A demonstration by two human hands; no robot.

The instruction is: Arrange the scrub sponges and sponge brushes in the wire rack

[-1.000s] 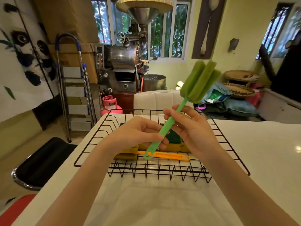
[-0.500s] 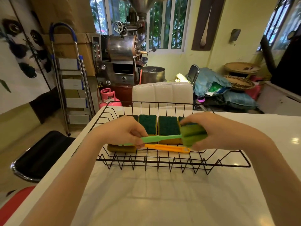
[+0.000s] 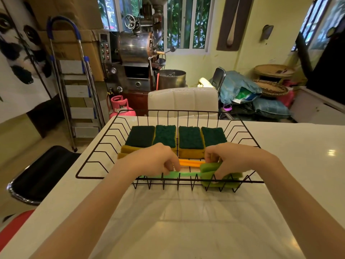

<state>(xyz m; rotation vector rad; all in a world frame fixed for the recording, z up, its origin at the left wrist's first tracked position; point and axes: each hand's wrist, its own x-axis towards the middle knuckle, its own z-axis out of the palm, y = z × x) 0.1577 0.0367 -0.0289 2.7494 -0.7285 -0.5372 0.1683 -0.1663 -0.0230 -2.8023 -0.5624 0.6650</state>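
A black wire rack (image 3: pixel 97 161) sits on the white table. Several scrub sponges (image 3: pixel 190 142), yellow with dark green tops, lie side by side along its far half. In front of them lies an orange sponge brush handle (image 3: pixel 190 163); its head is hidden by my right hand. A green sponge brush (image 3: pixel 188 174) lies flat along the rack's near edge. My left hand (image 3: pixel 153 160) pinches its handle. My right hand (image 3: pixel 235 159) presses on its green foam head at the rack's near right corner.
The white table (image 3: pixel 186 230) extends toward me and to the right. A white chair back (image 3: pixel 183 101) stands behind the rack. A black stool (image 3: pixel 41 172) is at the left, with a stepladder (image 3: pixel 74 86) and a pink gas cylinder (image 3: pixel 120 107) beyond.
The green brush went from upright in the air to flat, then down into the rack's near edge. Both hands came lower and nearer with it.
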